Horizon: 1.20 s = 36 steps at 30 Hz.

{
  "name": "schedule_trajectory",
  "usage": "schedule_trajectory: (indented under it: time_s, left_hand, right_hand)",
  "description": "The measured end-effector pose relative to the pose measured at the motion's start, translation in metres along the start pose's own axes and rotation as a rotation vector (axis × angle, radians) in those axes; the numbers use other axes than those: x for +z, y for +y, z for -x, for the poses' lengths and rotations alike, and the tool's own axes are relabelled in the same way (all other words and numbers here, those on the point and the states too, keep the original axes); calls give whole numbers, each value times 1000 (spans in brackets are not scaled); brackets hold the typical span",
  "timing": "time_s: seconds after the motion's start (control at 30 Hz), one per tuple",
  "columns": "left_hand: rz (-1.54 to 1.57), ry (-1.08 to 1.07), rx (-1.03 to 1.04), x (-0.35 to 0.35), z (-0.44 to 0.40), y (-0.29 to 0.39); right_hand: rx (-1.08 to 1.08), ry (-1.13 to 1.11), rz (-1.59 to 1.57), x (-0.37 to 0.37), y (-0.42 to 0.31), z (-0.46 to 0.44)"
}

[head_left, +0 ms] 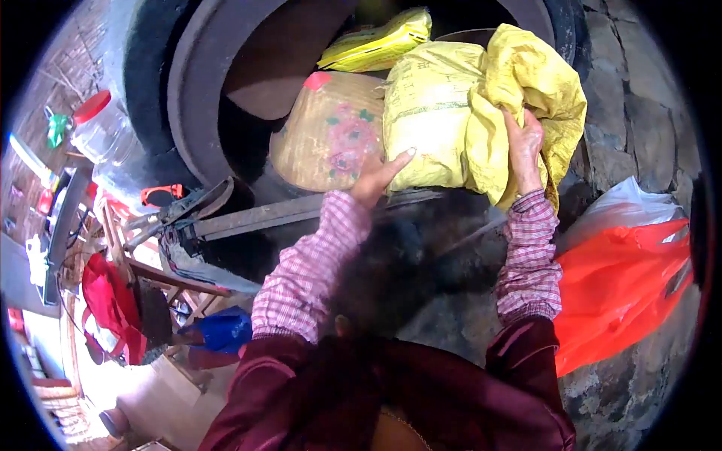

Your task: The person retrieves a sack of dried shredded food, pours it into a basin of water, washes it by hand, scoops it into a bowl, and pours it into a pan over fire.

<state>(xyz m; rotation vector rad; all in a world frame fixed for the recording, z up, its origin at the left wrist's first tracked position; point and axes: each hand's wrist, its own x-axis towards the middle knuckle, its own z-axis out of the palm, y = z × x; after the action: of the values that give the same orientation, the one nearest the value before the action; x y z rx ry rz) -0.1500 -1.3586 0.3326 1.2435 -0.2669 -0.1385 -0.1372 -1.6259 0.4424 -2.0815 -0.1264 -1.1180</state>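
Observation:
A yellow woven sack [432, 120] with faint printing lies at the mouth of a large round vat [197, 98], its loose end bunched at the right. My right hand [524, 150] is closed on the bunched end, the fingers partly sunk in the folds. At the sack's lower left corner, my left hand [380, 179] grips the edge with its thumb along the front; its other fingers are hidden. Beside that hand, touching the sack, is a tan conical hat [331, 139] with pink flowers. Behind them lies a bright yellow printed packet [376, 41].
A wooden bar [259, 216] runs below the vat's opening. On the right, a red plastic bag [624, 278] and a whitish bag [632, 207] rest against stonework [632, 105]. At the left are a clear jar with a red lid [92, 109], a red bag [113, 308] and a blue item [222, 331].

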Motion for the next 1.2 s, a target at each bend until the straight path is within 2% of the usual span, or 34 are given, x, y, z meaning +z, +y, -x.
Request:
schedule_trajectory:
  time_s: [0.07, 0.1, 0.2, 0.3, 0.33, 0.4, 0.47, 0.57, 0.6, 0.73, 0.9, 1.0, 1.07, 1.13, 1.2]
  left_hand:
    - [93, 24, -239, 2, -3, 8]
    - [69, 46, -204, 5, -6, 4]
    - [297, -55, -90, 6, -18, -18]
    - [289, -31, -52, 9, 12, 16]
    - [299, -35, -45, 8, 24, 26]
    - [371, -111, 21, 7, 58, 45]
    - [408, -158, 114, 5, 102, 61]
    - [399, -172, 68, -3, 174, 78]
    - [282, -111, 23, -8, 198, 78]
    - [340, -225, -75, -23, 296, 97]
    - [421, -329, -145, -67, 397, 79]
    - [393, -281, -164, -73, 421, 77]
    - [376, -214, -122, -70, 427, 70]
    - [352, -108, 32, -61, 429, 56]
    - [225, -5, 37, -62, 436, 56]
  right_hand:
    - [67, -4, -259, 3, -6, -6]
    - [40, -2, -222, -1, -19, -8]
    - [15, 14, -120, -13, -55, -16]
    - [-112, 2, -47, -25, -137, -6]
    - [-44, -11, -150, -25, -152, -5]
    - [-75, -28, -462, -26, -185, 4]
    - [-135, 45, -415, -38, -203, 9]
    - [-135, 74, -446, -51, -221, 38]
    - [-122, 82, -461, -55, -226, 49]
    - [-25, 119, -518, -75, -245, 114]
    - [159, 149, -591, -93, -271, 230]
    - [304, 108, -650, -99, -277, 260]
    - [414, 60, -694, -103, -279, 277]
    - [516, 3, -736, -107, -282, 286]
    - [633, -54, -785, -106, -279, 297]
